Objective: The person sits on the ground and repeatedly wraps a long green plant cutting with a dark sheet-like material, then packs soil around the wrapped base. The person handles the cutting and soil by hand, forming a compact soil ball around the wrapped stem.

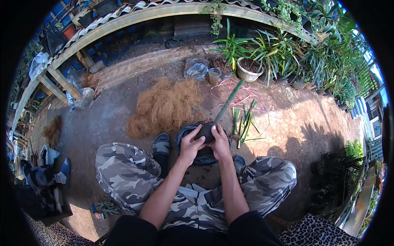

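Note:
My left hand (191, 144) and my right hand (221, 144) are closed around a dark ball of soil (206, 132), thumbs on its near side. A long green cylindrical plant stem (229, 102) rises from the ball, leaning to the far right. Below my hands, between my feet, is a container lined with a black plastic bag (205, 160); its contents are mostly hidden. Cut green leaves (246, 125) lie on the ground to the right. Beyond them is a loose tangle of pink string (221, 91). A big heap of brown coconut fibre (164, 105) sits to the far left.
A plastic cup (214, 76) stands by a clear plastic bag (197, 70) and a white pot (248, 74) with a leafy plant. Shelves with a curved-looking wooden edge (123, 23) span the back. At left sits another person, whose sandalled foot (63, 172) shows.

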Demonstrator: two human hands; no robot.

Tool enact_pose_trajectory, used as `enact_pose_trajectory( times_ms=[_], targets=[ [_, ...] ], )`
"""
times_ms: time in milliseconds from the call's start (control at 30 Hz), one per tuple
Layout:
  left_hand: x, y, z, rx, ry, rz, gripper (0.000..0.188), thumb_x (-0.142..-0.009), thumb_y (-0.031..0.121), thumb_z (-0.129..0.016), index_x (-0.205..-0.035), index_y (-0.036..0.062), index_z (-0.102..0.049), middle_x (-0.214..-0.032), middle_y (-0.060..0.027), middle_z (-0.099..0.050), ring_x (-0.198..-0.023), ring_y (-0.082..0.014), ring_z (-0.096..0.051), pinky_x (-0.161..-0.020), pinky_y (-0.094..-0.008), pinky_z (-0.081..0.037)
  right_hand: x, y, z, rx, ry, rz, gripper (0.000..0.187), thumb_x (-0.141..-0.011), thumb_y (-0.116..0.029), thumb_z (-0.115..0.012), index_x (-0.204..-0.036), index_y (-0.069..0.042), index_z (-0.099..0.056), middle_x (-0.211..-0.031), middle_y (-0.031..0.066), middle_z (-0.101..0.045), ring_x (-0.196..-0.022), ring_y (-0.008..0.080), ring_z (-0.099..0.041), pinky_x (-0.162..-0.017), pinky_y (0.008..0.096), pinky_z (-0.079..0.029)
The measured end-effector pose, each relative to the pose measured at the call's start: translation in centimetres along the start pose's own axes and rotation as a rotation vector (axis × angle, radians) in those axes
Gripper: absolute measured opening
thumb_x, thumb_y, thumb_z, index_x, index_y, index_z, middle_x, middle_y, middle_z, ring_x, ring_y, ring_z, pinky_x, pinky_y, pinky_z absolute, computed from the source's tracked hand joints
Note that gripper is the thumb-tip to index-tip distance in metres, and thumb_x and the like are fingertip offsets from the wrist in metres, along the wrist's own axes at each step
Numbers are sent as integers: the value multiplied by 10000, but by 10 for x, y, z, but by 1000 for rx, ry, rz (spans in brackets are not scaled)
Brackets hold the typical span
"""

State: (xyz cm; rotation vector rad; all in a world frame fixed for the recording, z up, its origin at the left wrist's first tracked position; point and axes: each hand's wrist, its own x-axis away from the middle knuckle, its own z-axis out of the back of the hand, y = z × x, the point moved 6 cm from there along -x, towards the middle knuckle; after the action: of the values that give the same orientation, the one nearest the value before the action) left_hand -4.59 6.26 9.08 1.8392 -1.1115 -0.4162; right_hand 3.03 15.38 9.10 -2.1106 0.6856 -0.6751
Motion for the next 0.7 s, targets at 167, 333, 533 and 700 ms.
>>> enact_pose_trajectory(
  times_ms=[167,333,533,700],
  targets=[
    [-1,-5,5,71,66,70,500,-942,29,-586,-1422,30,-444,-1342,-140,-543,-1159,-237,-596,-928,-405,-559,3,-3,-3,-30,-31,-46,450,-1035,-273,-438,-1417,-42,-388,-1331,118,-534,-1164,231,-579,-875,393,-557],
    [-1,-4,3,75,31,58,481,-925,25,-614,-1391,41,-493,-1298,-113,-583,-1113,-201,-611,-907,-387,-570,2,-4,-3,-116,-36,-3,467,-1033,-324,-405,-1405,-43,-399,-1323,137,-546,-1195,255,-559,-942,422,-516],
    [0,-7,-1,24,17,60,494,-889,-37,-629,-1366,34,-524,-1299,-111,-586,-1089,-167,-622,-875,-340,-572,-5,6,7,-261,55,17,512,-1032,-404,-374,-1379,-30,-417,-1264,162,-587,-1172,267,-571,-1007,405,-466],
    [5,-10,-9,-32,-5,47,468,-865,-47,-650,-1321,-20,-547,-1302,-158,-587,-1066,-204,-643,-874,-356,-578,-6,9,16,-303,124,32,558,-1021,-463,-377,-1341,-10,-441,-1211,175,-602,-1133,292,-588,-986,420,-483]
  ],
)
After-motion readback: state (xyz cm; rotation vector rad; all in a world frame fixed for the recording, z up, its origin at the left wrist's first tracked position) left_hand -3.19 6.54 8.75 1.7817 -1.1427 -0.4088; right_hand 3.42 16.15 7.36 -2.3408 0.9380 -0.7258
